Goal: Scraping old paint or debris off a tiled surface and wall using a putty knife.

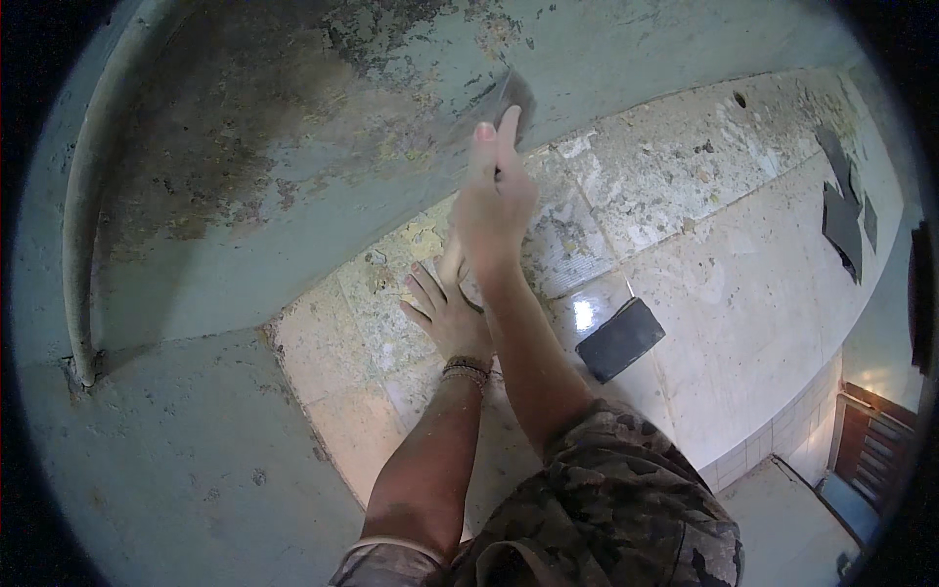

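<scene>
My right hand (496, 215) is closed around a scraper (516, 95), its index finger and thumb stretched toward the broad blade. The blade, a little blurred, lies against the wall (587, 59), next to a patch of flaking paint (430, 132). Below this hand a pale length, which looks like the scraper's handle, shows in part. My left hand (455, 321) leans on the tiled ledge (362, 338) with fingers spread and wears bracelets at the wrist. Paint flakes and dust litter the ledge around both hands.
A dark rectangular block (621, 339) lies on the ledge right of my forearm. Several torn dark sheets (841, 230) lie at the far right. A painted pipe (90, 186) runs down the left wall. A slatted brown wooden piece (873, 440) stands at lower right.
</scene>
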Demonstrator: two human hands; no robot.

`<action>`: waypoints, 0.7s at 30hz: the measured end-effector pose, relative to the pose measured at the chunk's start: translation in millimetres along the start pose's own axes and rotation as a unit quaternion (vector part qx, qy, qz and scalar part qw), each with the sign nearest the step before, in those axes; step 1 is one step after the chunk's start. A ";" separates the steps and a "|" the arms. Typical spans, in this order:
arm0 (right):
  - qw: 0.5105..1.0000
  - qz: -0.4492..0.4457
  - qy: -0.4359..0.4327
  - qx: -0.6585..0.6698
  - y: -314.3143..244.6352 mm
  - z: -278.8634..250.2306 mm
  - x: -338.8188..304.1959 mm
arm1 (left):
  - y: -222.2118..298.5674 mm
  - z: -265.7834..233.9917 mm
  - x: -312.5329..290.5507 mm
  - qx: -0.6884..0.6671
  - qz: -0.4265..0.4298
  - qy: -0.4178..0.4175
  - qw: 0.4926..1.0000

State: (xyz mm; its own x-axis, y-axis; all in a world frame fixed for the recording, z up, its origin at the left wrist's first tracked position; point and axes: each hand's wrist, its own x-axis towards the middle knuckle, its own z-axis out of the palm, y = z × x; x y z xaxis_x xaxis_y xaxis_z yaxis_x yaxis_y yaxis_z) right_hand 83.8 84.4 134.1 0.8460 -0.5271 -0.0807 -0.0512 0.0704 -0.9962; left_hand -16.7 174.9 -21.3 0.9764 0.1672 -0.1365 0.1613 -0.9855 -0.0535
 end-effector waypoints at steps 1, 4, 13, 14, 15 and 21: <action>0.999 0.023 -0.002 0.029 -2.2 1.4 -0.8 | -4.7 6.4 0.4 0.029 0.000 0.029 0.999; 0.999 -0.036 -0.019 0.007 19.2 2.3 -26.1 | -12.6 11.2 -2.9 -0.016 0.020 0.068 0.997; 1.000 0.001 -0.026 -0.013 9.8 -5.6 -15.4 | -7.7 0.7 -3.0 -0.043 0.011 0.041 0.998; 1.000 0.000 -0.025 -0.012 13.1 -2.4 -12.7 | -10.8 3.7 -2.0 -0.040 0.021 0.063 0.997; 0.999 -0.012 -0.040 -0.029 12.5 -1.5 -7.4 | -6.6 2.9 -2.2 -0.043 0.025 0.061 0.997; 0.999 0.014 -0.028 0.015 5.5 2.5 -10.2 | -9.5 2.8 -0.3 0.037 0.011 0.029 0.999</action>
State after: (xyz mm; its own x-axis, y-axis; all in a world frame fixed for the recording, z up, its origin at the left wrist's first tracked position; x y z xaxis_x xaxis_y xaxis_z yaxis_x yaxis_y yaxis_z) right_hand 76.2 92.2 129.6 0.8724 -0.4771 -0.1061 -0.0603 0.1104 -0.9921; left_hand -18.9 184.3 -23.5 0.9866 0.1421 -0.0800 0.1316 -0.9836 -0.1237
